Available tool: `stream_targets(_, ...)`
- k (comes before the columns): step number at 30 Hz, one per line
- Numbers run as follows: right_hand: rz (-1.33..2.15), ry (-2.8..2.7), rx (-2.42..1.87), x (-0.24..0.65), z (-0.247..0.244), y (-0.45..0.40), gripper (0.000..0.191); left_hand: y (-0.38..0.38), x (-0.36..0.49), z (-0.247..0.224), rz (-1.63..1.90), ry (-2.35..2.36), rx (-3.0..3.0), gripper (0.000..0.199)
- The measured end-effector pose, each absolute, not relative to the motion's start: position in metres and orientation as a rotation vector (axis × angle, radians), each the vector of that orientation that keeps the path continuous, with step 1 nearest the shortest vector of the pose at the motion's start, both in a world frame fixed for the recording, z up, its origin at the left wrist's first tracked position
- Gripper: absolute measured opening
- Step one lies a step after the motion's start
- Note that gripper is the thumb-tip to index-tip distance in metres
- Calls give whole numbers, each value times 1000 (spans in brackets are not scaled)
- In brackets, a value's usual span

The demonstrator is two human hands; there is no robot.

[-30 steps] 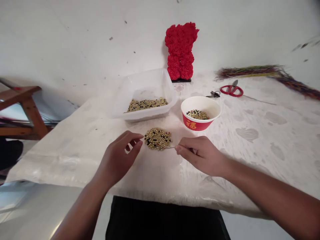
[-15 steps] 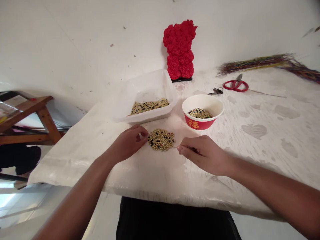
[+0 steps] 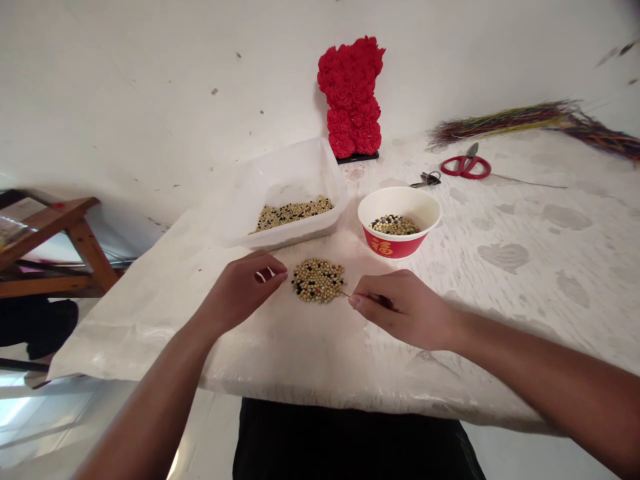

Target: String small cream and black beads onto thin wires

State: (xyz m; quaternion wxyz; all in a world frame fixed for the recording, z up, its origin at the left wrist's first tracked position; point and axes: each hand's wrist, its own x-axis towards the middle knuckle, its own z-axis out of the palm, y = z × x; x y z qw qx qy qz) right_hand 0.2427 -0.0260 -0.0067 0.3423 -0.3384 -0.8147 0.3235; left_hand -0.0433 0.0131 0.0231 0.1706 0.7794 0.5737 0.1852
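Observation:
On the table lies a flat pile of small round beads (image 3: 319,281), mostly cream with some black and a few coloured ones. My right hand (image 3: 400,310) is closed in a pinch on a thin wire (image 3: 345,293), whose tip reaches the pile's right edge. On the other side, my left hand (image 3: 247,290) has its thumb and forefinger pressed together just off the pile's left edge. Anything between those fingertips is too small to make out. Behind the pile stand a red-and-white paper bowl (image 3: 397,248) and a white plastic tub (image 3: 295,235), both partly filled with beads.
A red rose-covered figure (image 3: 350,100) stands against the wall. Red-handled scissors (image 3: 466,167), keys (image 3: 427,179) and a bundle of coloured wires (image 3: 505,123) lie at the back right. A wooden stool (image 3: 75,233) is left of the covered table (image 3: 150,313).
The view has shifted slightly, moving everything left. My left fingertips have drawn a little away from the pile. The wire in my right hand now slants up toward the beads.

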Motion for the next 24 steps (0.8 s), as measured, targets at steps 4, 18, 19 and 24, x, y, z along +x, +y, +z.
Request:
stream_targets(4,845,-2123,-914,242,-7,-26,26,-27,-15,25,831,1600,1925,14)
stream_targets(18,791,-2277,-770,244,-6,-31,14,-69,26,-13,1312,1566,1454,10)
stream_targets(19,782,-2286,-767,244,-6,-31,13,-69,27,-13,1313,1551,1454,10)
stream_targets(24,772,-2305,-758,244,-6,-32,15,-72,32,-9,1336,1579,1386,7)
